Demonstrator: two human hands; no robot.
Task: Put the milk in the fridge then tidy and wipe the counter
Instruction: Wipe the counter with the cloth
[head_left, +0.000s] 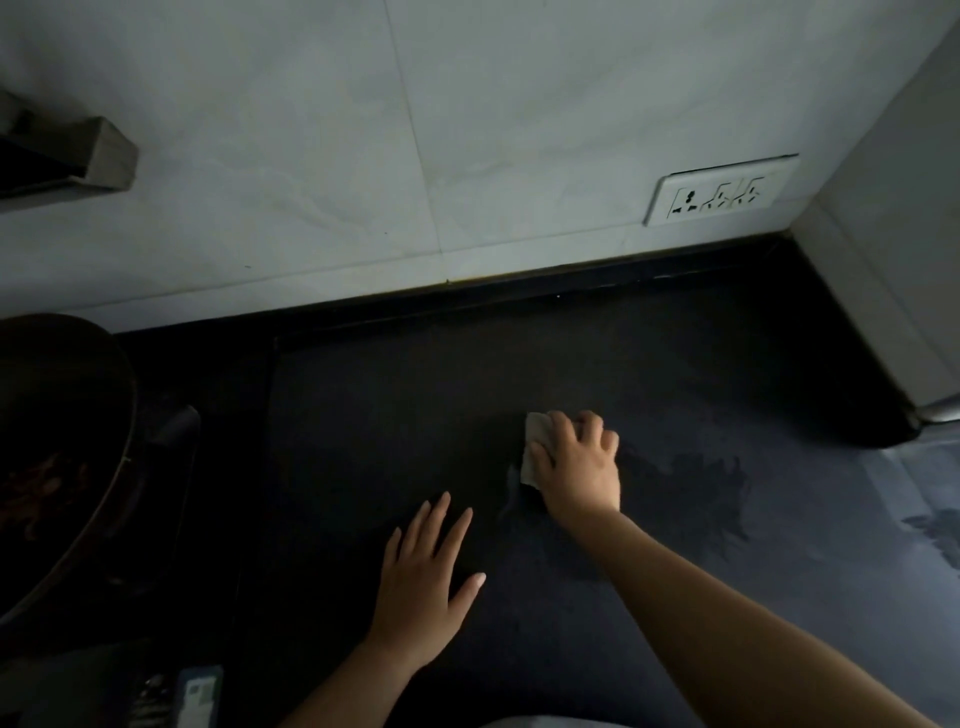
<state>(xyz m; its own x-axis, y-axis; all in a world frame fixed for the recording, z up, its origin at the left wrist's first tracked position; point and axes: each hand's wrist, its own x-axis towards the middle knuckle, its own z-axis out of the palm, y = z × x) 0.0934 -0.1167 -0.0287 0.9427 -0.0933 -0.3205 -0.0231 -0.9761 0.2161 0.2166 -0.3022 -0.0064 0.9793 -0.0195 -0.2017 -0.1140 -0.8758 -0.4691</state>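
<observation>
My right hand (574, 462) presses a small pale cloth (535, 431) flat on the dark counter (395, 415), near the middle. Only the cloth's left edge shows from under the fingers. A wet smear (696, 488) darkens the counter just right of that hand. My left hand (423, 577) lies flat on the counter, fingers spread, nearer to me and to the left, holding nothing. No milk is in view.
A dark wok (52, 457) with food residue sits at the left on the stove. A white fridge side (893, 249) stands at the right. A wall socket (719, 192) is on the tiled backsplash. A small packet (200, 693) lies at the bottom left.
</observation>
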